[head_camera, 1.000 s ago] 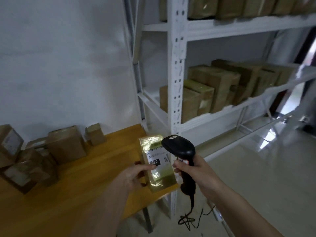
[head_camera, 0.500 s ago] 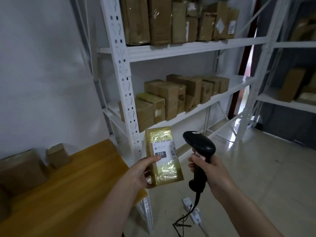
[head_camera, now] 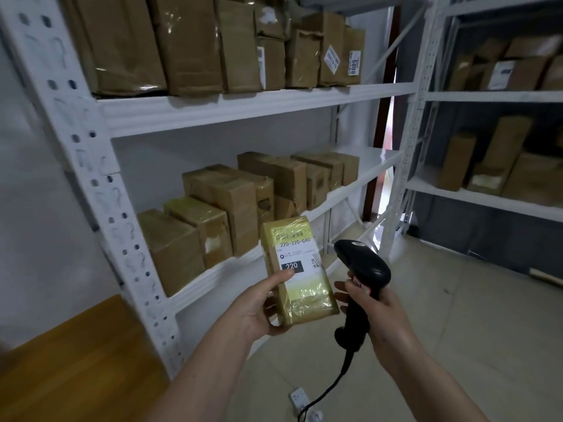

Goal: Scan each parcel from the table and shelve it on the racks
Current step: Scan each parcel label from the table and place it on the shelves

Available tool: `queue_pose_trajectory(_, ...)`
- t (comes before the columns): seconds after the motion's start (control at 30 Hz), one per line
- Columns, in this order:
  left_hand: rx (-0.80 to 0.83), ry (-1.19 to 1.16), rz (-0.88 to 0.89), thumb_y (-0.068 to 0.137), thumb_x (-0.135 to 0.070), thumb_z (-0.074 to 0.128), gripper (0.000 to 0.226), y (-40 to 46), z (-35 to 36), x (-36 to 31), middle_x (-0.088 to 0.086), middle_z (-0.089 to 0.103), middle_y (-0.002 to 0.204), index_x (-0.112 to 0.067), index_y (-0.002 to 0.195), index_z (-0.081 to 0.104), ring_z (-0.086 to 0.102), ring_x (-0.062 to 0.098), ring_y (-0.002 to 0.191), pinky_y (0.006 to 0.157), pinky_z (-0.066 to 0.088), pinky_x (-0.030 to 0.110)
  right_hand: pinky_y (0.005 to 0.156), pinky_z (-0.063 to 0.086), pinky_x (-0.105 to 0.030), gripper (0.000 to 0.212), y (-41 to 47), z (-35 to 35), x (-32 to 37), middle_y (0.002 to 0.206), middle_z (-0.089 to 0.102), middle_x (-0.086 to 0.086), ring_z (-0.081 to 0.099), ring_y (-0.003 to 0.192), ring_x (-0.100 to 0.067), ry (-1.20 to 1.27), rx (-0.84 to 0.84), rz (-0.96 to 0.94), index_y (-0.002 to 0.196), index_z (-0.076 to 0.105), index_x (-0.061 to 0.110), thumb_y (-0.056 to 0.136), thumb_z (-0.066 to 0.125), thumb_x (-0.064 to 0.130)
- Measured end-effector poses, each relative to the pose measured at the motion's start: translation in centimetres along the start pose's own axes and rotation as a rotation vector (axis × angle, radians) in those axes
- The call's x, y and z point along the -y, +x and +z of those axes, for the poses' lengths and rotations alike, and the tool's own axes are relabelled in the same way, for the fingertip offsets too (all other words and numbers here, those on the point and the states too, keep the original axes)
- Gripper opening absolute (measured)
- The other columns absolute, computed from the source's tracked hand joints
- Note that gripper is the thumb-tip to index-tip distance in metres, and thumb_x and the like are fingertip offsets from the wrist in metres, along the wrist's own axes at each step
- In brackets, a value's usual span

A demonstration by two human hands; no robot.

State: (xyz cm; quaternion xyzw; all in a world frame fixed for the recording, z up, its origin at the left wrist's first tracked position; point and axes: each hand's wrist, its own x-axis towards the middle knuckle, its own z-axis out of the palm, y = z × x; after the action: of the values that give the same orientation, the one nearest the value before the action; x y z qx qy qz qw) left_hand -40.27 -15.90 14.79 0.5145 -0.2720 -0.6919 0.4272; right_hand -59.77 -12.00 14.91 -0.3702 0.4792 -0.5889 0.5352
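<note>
Parcel (head_camera: 297,269), wrapped in clear tape with a white label reading "220-220-C40" and a dark "220" block, sits upright and slightly tilted in front of the white rack (head_camera: 100,184), below its middle shelf edge. Left hand (head_camera: 262,309) grips the parcel from its lower left side, thumb pressed across the label face and the other fingers curled round the back, mostly hidden. Right hand (head_camera: 376,312) wraps its fingers round the handle of the black scanner (head_camera: 362,266), just to the right of the parcel; the scanner's head tilts up and toward the rack, and its cable (head_camera: 335,382) hangs down to a white power strip (head_camera: 300,400) on the floor, in front of the rack's foot. Brown boxes (head_camera: 222,205) stand in a row on the rack's middle shelf, behind and above the held parcel, and taller taped boxes (head_camera: 195,44) fill the shelf above them. Wooden table (head_camera: 76,370) shows its corner left of the rack's front post. Second rack (head_camera: 487,196) with more cartons stands to the right of the first one
</note>
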Motion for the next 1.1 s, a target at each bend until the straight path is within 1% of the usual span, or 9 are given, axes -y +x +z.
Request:
queue_pose_trajectory(0.23, 0.061, 0.047, 0.035, 0.04, -0.041, 0.091, 0.076, 8.4, 3.5, -5.4, 0.018, 0.07, 0.11, -0.015, 0.109, 0.069, 0.065, 0.033, 0.098, 0.085, 0.053, 0.045, 0.086, 0.054, -0.042, 0.018, 9.7, -0.3, 2.3, 0.102, 0.075, -0.011, 0.071, 0.096, -0.026, -0.007, 0.009, -0.048, 0.109, 0.064, 0.006, 0.092, 0.06, 0.007)
queue_pose_trajectory(0.37, 0.134, 0.092, 0.051, 0.044, -0.04, 0.089, 0.061, 12.8, 6.1, -7.8, 0.011, 0.075, 0.093, -0.019, 0.099, 0.072, 0.065, 0.029, 0.093, 0.084, 0.053, 0.043, 0.069, 0.055, -0.029, 0.019, 13.6, -1.0, 3.7, 0.099, 0.076, -0.008, 0.072, 0.093, -0.023, -0.007, -0.019, -0.094, 0.11, 0.064, 0.011, 0.092, 0.059, 0.007)
queue_pose_trajectory(0.47, 0.201, 0.119, 0.051, 0.046, -0.034, 0.089, 0.058, 15.7, 8.5, -9.0, 0.005, 0.076, 0.082, -0.018, 0.099, 0.071, 0.065, 0.026, 0.092, 0.082, 0.055, 0.041, 0.075, 0.055, -0.039, 0.019, 16.0, -2.5, 4.6, 0.1, 0.076, -0.006, 0.072, 0.094, -0.024, -0.028, -0.056, -0.124, 0.108, 0.065, 0.017, 0.092, 0.06, 0.009)
queue_pose_trajectory(0.67, 0.298, 0.202, 0.076, 0.053, -0.02, 0.091, 0.067, 20.2, 13.4, -9.9, 0.009, 0.074, 0.103, -0.013, 0.115, 0.065, 0.066, 0.027, 0.099, 0.085, 0.056, 0.045, 0.089, 0.053, -0.05, 0.014, 20.9, -6.2, 5.6, 0.098, 0.076, -0.004, 0.071, 0.096, -0.026, -0.04, -0.172, -0.136, 0.101, 0.068, 0.019, 0.091, 0.063, 0.011)
queue_pose_trajectory(0.77, 0.302, 0.209, 0.068, 0.055, -0.026, 0.087, 0.069, 22.2, 15.4, -10.8, 0.01, 0.071, 0.11, -0.013, 0.118, 0.064, 0.064, 0.028, 0.106, 0.087, 0.054, 0.049, 0.087, 0.053, -0.047, 0.015, 24.1, -7.5, 5.8, 0.096, 0.075, -0.003, 0.07, 0.094, -0.026, -0.021, -0.186, -0.132, 0.103, 0.069, 0.018, 0.09, 0.065, 0.012)
queue_pose_trajectory(0.87, 0.256, 0.229, 0.065, 0.055, -0.034, 0.082, 0.066, 24.4, 17.7, -11.9, 0.007, 0.067, 0.113, -0.017, 0.115, 0.063, 0.058, 0.028, 0.111, 0.098, 0.038, 0.057, 0.087, 0.053, -0.041, 0.014, 28.1, -8.3, 6.3, 0.091, 0.076, 0.0, 0.07, 0.094, -0.023, 0.01, -0.173, -0.149, 0.099, 0.07, 0.02, 0.09, 0.065, 0.011)
queue_pose_trajectory(0.93, 0.227, 0.242, 0.098, 0.055, -0.037, 0.08, 0.065, 26.5, 19.4, -12.7, 0.007, 0.068, 0.11, -0.016, 0.114, 0.063, 0.059, 0.026, 0.11, 0.102, 0.04, 0.052, 0.088, 0.052, -0.04, 0.016, 31.3, -9.1, 6.8, 0.087, 0.076, 0.003, 0.069, 0.095, -0.023, 0.026, -0.166, -0.163, 0.097, 0.07, 0.022, 0.089, 0.065, 0.009)
queue_pose_trajectory(1.0, 0.197, 0.211, 0.125, 0.057, -0.035, 0.079, 0.06, 29.0, 21.4, -13.6, 0.008, 0.071, 0.107, -0.014, 0.112, 0.066, 0.064, 0.024, 0.102, 0.096, 0.051, 0.044, 0.09, 0.051, -0.041, 0.017, 34.9, -10.1, 7.6, 0.089, 0.076, 0.002, 0.069, 0.098, -0.025, 0.046, -0.153, -0.174, 0.099, 0.07, 0.022, 0.089, 0.065, 0.009)
queue_pose_trajectory(1.1, 0.163, 0.112, 0.103, 0.069, -0.028, 0.08, 0.044, 33.2, 25.3, -15.5, 0.009, 0.072, 0.108, -0.014, 0.109, 0.068, 0.066, 0.021, 0.093, 0.072, 0.059, 0.033, 0.088, 0.051, -0.037, 0.02, 40.7, -12.2, 9.2, 0.091, 0.075, 0.002, 0.069, 0.098, -0.022, 0.068, -0.128, -0.204, 0.107, 0.069, 0.018, 0.089, 0.065, 0.01)
